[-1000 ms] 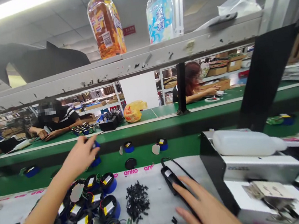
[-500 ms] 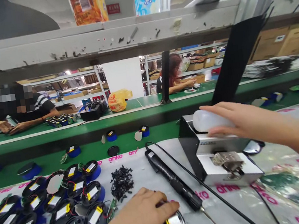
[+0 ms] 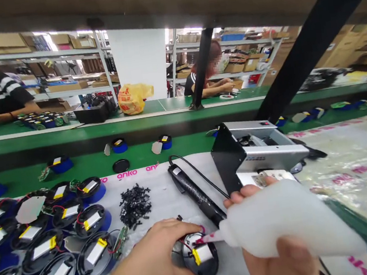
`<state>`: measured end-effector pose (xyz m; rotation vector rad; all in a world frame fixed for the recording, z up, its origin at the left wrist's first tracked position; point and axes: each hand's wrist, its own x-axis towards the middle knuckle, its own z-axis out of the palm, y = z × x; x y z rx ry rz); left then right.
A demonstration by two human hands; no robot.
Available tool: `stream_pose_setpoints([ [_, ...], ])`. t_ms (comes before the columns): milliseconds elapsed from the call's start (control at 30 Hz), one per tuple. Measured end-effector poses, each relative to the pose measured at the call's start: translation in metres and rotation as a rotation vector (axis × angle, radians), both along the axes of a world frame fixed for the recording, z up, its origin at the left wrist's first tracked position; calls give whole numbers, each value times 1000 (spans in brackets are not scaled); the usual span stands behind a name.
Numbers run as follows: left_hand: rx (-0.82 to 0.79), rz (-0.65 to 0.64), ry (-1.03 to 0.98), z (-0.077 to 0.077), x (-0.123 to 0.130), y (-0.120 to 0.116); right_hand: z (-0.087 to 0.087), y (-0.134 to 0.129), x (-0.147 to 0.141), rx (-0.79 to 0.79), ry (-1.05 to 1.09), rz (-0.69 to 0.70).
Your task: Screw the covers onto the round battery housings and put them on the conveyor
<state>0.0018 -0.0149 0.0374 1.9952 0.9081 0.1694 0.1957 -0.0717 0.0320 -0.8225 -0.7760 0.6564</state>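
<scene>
My left hand (image 3: 152,259) curls its thumb and fingers around a round black housing (image 3: 210,267) on the wrapped bench. Inside the housing lie a white battery (image 3: 203,253) with yellow tape and thin wires. My right hand (image 3: 281,260) grips a translucent white squeeze bottle (image 3: 291,213), tilted with its nozzle (image 3: 213,237) pointing left. The nozzle tip is over the inner part of the housing, near the battery; whether it touches cannot be seen. Right behind my hands lies a black electric screwdriver (image 3: 197,194), its bit hidden.
Several blue-and-black housings with batteries (image 3: 42,248) crowd the left. A heap of small black pieces (image 3: 135,206) lies mid-bench. A silver-and-black machine (image 3: 259,148) stands at centre right, before a slanted black post (image 3: 313,43). Two people sit across the green conveyor (image 3: 138,157).
My right hand has lifted the bottle off the machine and brought it down and left, nozzle over the housing. My left hand now grasps the housing's side. The view has tilted downward.
</scene>
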Motion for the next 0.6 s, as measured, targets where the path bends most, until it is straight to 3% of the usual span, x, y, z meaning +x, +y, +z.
stream_pose_setpoints([
  [133,0,1,-38,-4,-3,-1,7,0,-19,4,143,10],
  [367,-1,-8,-96,-9,-4,-2,17,-13,-11,-99,205,59],
  [600,-9,4,-44,-4,-2,0,9,-23,-6,-147,172,72],
])
